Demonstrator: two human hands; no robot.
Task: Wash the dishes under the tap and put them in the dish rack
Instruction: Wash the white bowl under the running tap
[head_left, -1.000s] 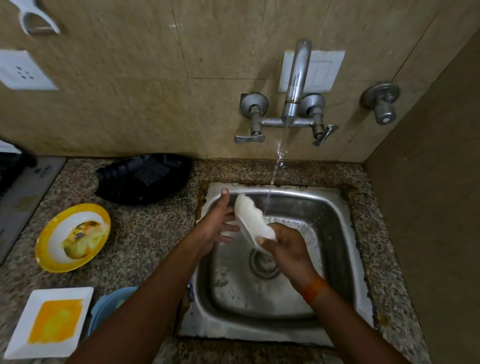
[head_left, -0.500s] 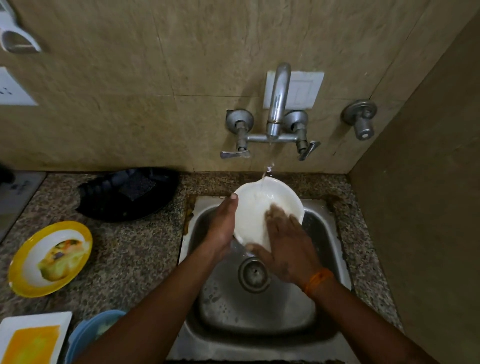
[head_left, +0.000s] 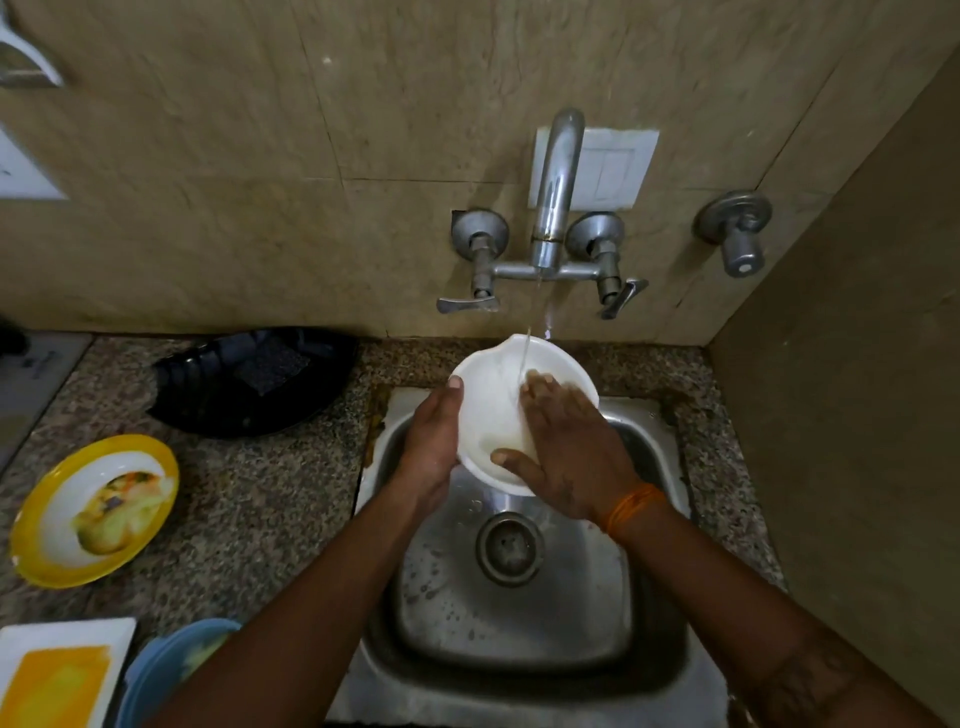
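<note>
A white bowl (head_left: 493, 410) is held tilted over the back of the steel sink (head_left: 514, 613), its rim high toward the tap (head_left: 553, 208), and a thin stream of water runs into it. The left hand (head_left: 434, 441) cups the bowl's left rim from outside, thumb lying along the edge. The right hand (head_left: 566, 447) lies flat inside the bowl, fingers spread and straight against the inner wall, rubbing rather than gripping.

The bowl looks light and stiff, probably plastic or melamine, though the material cannot be told for certain. Wet, it will likely be slippery, so the rim is the sound place to hold it, thumb inside and fingers beneath.

On the bench to the left wait a soiled yellow plate (head_left: 93, 509), a square white plate (head_left: 57, 670) and a blue bowl (head_left: 166, 670), with a black tray (head_left: 249, 384) behind.
</note>
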